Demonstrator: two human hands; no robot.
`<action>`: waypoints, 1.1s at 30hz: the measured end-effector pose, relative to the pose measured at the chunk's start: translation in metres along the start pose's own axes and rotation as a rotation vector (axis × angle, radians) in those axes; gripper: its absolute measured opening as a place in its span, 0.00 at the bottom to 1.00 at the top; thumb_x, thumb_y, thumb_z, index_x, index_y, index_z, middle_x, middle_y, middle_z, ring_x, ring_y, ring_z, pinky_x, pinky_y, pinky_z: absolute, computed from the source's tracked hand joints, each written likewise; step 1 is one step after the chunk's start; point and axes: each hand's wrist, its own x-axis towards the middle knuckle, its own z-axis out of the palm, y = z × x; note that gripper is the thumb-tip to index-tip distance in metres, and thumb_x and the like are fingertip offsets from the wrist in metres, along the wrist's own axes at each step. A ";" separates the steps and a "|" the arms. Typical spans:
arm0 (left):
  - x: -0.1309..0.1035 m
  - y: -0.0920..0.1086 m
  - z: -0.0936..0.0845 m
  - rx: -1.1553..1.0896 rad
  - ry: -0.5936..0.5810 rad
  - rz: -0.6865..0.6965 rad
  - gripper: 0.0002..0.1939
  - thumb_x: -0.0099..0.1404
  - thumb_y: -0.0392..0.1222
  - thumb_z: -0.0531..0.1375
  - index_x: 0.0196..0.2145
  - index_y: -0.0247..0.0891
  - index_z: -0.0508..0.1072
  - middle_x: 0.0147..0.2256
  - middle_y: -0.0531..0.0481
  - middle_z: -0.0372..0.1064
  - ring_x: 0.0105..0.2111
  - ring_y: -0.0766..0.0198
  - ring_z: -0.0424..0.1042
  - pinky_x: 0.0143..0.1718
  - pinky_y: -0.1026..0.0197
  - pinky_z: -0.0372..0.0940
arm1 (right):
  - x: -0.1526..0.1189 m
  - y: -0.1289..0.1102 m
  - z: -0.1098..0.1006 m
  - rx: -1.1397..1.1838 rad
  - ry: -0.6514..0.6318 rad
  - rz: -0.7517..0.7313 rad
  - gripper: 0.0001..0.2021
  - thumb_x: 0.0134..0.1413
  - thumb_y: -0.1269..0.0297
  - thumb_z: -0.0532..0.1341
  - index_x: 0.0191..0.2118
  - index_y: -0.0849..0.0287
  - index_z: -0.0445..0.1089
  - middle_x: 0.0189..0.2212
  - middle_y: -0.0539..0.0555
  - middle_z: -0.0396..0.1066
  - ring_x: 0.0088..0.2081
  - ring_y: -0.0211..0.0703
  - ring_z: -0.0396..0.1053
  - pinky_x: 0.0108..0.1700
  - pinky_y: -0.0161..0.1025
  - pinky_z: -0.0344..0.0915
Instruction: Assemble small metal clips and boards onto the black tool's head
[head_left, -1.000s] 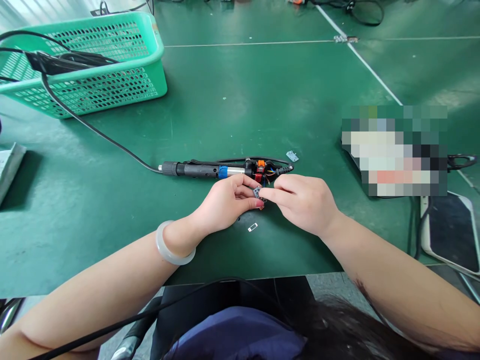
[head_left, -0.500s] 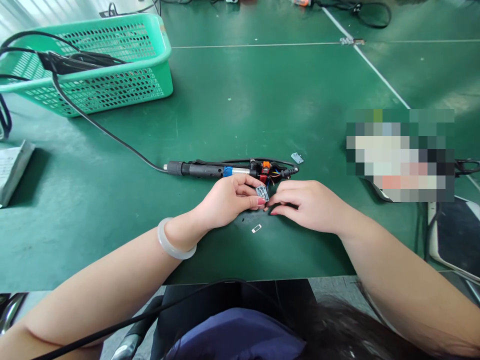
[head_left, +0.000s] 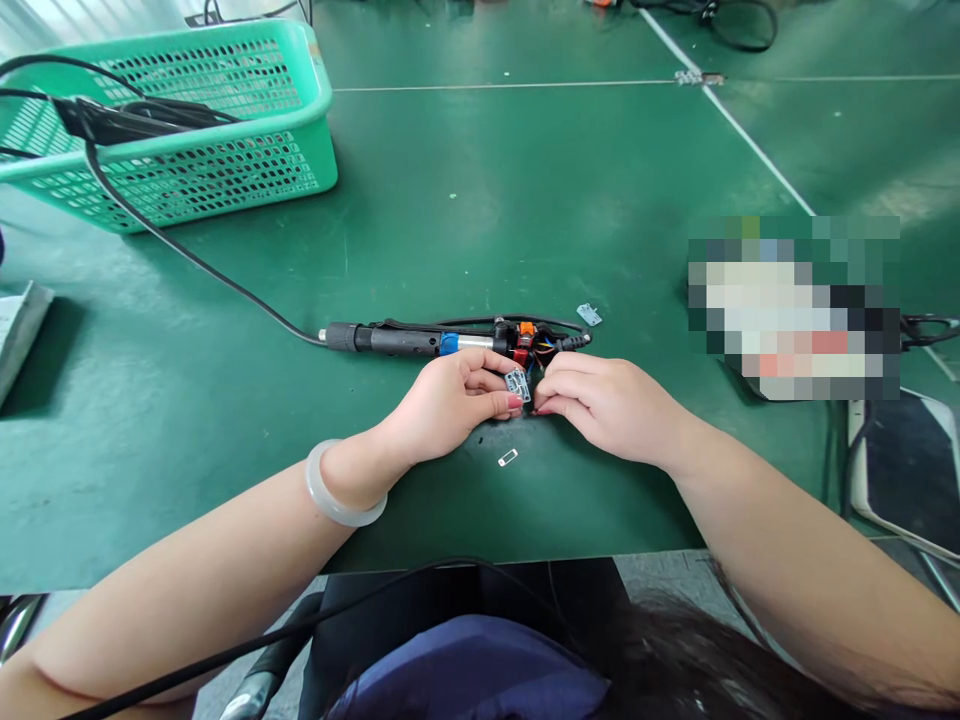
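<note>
Black tubular tool lies lengthwise left to right

Black tubular tool (head_left: 397, 340) on green tabletop (head_left: 450, 240), just beyond hands; long axis near parallel to table's front edge, corded end left, wired end right. Left hand (head_left: 446, 405): thumb and fingers pinched on small grey slotted piece (head_left: 517, 384), tilted. Right hand (head_left: 619, 408): fingertips bunched beside it; can't tell if gripping anything.

Green basket (head_left: 217, 150) partly out of frame, anything in right grip (head_left: 604, 405) indistinct.
</note>
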 end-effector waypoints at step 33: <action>-0.005 -0.004 0.007 0.230 0.016 0.089 0.14 0.56 0.41 0.63 0.41 0.37 0.71 0.30 0.52 0.76 0.31 0.65 0.74 0.34 0.63 0.67 | 0.001 -0.012 0.006 -0.212 0.250 -0.086 0.10 0.60 0.68 0.56 0.32 0.59 0.73 0.28 0.50 0.73 0.28 0.36 0.69 0.29 0.34 0.61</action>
